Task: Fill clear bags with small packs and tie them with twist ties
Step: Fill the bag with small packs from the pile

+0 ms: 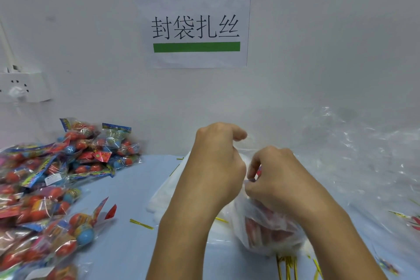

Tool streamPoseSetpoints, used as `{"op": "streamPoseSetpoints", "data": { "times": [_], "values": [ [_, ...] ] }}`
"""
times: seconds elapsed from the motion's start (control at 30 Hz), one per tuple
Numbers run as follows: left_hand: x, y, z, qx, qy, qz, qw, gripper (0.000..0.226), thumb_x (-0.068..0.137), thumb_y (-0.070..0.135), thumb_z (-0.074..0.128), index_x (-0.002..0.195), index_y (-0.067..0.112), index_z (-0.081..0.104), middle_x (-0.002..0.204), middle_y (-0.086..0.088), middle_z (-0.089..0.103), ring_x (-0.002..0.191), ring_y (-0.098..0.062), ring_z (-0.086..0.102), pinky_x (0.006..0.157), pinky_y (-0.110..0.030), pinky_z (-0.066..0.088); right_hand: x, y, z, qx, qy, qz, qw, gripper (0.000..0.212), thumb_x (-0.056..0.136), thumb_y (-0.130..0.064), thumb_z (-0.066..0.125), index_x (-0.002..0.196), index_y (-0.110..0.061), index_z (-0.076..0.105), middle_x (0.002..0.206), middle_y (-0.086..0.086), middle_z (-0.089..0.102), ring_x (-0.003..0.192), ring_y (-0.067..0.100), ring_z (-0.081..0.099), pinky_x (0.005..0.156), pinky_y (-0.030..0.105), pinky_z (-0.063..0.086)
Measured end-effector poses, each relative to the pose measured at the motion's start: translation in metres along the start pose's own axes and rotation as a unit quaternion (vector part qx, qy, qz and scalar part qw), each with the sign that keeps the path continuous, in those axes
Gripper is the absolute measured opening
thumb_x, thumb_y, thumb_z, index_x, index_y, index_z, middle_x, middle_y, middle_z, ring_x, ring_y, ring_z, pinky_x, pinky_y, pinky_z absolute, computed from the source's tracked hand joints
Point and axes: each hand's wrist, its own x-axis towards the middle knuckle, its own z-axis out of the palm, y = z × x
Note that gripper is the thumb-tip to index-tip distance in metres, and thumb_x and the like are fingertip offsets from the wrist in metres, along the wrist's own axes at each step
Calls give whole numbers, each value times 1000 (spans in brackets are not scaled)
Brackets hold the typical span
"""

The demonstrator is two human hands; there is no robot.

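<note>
A clear bag [268, 229] with reddish small packs inside sits on the blue table [127, 245] in front of me. My left hand [216, 161] grips the gathered neck of the bag from the left, fingers curled. My right hand [275, 173] pinches the bag's neck just beside it, fingertips meeting at the twisted plastic. Whether a twist tie is between the fingers is hidden. A bundle of gold twist ties [287, 266] lies under the bag's near side. One loose gold twist tie [141, 224] lies on the table to the left.
A big heap of colourful small packs [45, 184] covers the left of the table. A pile of empty clear bags [363, 154] fills the right side against the wall. A flat stack of clear bags [166, 193] lies under my left wrist. A power strip [22, 89] hangs on the wall.
</note>
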Motion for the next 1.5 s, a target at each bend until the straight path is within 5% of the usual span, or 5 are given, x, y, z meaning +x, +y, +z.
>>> {"op": "streamPoseSetpoints", "data": {
  "times": [0.23, 0.5, 0.87, 1.37, 1.5],
  "values": [
    [-1, 0, 1, 0, -25, 12, 1000, 42, 91, 3, 47, 118, 28, 67, 125, 7, 58, 95, 1, 49, 73, -1, 37, -5, -1, -7, -81, -165, 6, 983, 17, 87, -19, 58, 100, -23, 67, 94, -2, 68, 59, 12, 58, 45, 20, 44],
    [0, 0, -3, -4, 9, 19, 1000, 46, 93, 0, 43, 116, 30, 69, 116, 9, 61, 99, -1, 54, 74, -1, 39, -3, 4, -16, -31, -69, -12, 997, 24, 78, -6, 54, 94, -12, 70, 87, 8, 68, 71, 32, 72, 66, 45, 63],
    [1, 6, 0, -1, 45, 66, 997, 43, 91, -4, 45, 113, 22, 72, 114, 7, 64, 99, -3, 53, 78, 3, 35, -7, 2, -24, -86, -104, 1, 991, 22, 79, -8, 52, 58, -11, 48, 68, 7, 48, 50, 23, 48, 41, 27, 38],
    [1, 6, -1, 1, 74, 58, 996, 43, 91, -5, 44, 119, 15, 70, 116, 4, 66, 104, -12, 61, 80, -2, 35, -19, -15, -21, -96, -178, -39, 979, 18, 82, -10, 52, 88, -14, 69, 71, 0, 61, 61, 21, 57, 56, 30, 48],
    [1, 4, -4, -15, 100, 35, 994, 43, 90, -4, 44, 116, 17, 71, 112, 4, 68, 102, -12, 62, 82, -8, 39, -27, -13, -41, -77, -101, -50, 991, 31, 89, -18, 52, 113, -26, 69, 108, -4, 68, 91, 17, 70, 83, 36, 60]
  ]
}}
